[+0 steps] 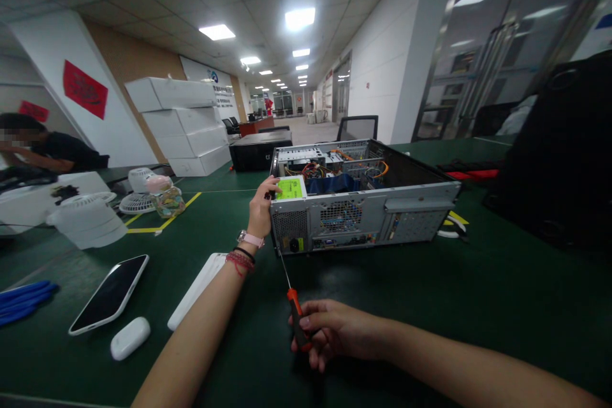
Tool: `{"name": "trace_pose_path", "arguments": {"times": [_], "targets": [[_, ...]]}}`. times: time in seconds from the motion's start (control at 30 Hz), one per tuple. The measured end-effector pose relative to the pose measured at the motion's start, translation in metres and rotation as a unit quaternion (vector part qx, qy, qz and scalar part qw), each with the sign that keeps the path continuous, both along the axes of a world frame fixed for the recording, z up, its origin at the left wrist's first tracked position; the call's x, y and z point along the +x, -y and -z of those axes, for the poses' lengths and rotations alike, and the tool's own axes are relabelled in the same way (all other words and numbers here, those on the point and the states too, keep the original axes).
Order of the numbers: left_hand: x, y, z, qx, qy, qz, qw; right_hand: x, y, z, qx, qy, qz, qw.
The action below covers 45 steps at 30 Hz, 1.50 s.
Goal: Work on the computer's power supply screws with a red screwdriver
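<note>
An open grey computer case (382, 204) lies on the green table (478, 293), its back panel facing me. My left hand (261, 207) grips the case's near left corner, thumb by the green label of the power supply (291, 189). My right hand (329, 330) is closed around the orange and black handle of a screwdriver (295, 315). Its thin shaft points up to the lower left edge of the back panel.
A phone (111, 293), a white earbud case (130, 338) and a white flat panel (197, 290) lie at the left. Small white fans (86, 220), a jar (167, 197), stacked white boxes (182, 124) and a black case (261, 148) stand behind. Another person (43, 150) sits far left. A black bag (559, 153) stands right.
</note>
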State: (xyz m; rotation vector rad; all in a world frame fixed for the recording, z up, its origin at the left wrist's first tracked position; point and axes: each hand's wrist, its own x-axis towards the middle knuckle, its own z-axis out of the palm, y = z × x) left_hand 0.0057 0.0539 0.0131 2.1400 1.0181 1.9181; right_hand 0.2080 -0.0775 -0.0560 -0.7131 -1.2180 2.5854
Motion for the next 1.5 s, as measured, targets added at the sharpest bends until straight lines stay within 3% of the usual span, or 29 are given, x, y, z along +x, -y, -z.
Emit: {"name": "trace_pose_path", "arguments": {"times": [0.53, 0.83, 1.5], "targets": [[0.001, 0.002, -0.001, -0.010, -0.002, -0.008, 1.000, -0.004, 0.007, -0.005, 0.020, 0.070, 0.055, 0.996], [0.001, 0.001, 0.000, -0.011, -0.012, -0.022, 1.000, -0.004, 0.009, -0.010, 0.033, 0.017, 0.026, 0.999], [0.000, 0.001, 0.000, -0.012, -0.010, -0.019, 1.000, -0.002, 0.005, 0.001, 0.003, -0.014, 0.011, 1.000]]}}
